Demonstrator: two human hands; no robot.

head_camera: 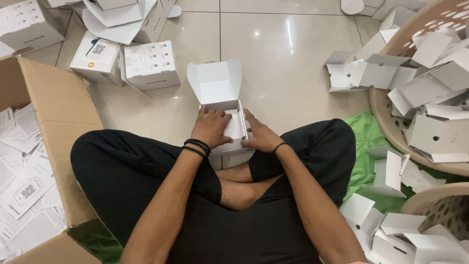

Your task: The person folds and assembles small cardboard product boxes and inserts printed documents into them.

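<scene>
Floor (pixel 288 58) w/ finished boxes (pixel 149 64) top-left; left hand (pixel 211 128) + right hand (pixel 261 137) both gripping white box (pixel 229 122), lid open, insert going in, closing left.

The small open box (pixel 222 105) is matt white card, smooth-faced. The floor (pixel 283 63) is glossy pale tile (it mirrors the lights). The big carton (pixel 58 107) is dull brown corrugated cardboard, the basket (pixel 391 122) beige perforated plastic, the green cloth (pixel 364 161) soft and creased.
</scene>
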